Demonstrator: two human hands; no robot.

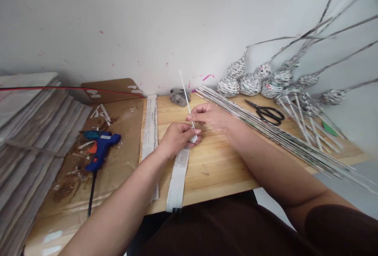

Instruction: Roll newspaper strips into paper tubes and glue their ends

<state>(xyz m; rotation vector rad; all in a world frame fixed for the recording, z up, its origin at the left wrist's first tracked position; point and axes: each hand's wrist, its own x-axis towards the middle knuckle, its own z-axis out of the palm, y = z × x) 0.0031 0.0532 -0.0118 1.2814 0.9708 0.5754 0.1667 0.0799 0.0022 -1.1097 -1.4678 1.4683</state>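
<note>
My left hand (179, 139) is closed on a newspaper strip (178, 181), pinching its upper end between thumb and fingers. The rest of the strip hangs down toward the table's front edge. From that pinched end a thin white stick (185, 93) rises, leaning to the left. Whether it is a rolled paper tube or a rod, I cannot tell. Just above, my right hand (209, 116) has its thumb and fingertips closed around the stick's lower part. Further newspaper strips (150, 130) lie flat to the left of my left hand.
A blue glue gun (102, 151) lies on stained cardboard (124, 169), beside stacked newspaper (35, 130). To the right are rolled paper sticks (254, 120), black scissors (267, 114) and woven paper gourd shapes (251, 85). A crumpled grey lump (178, 97) sits near the wall.
</note>
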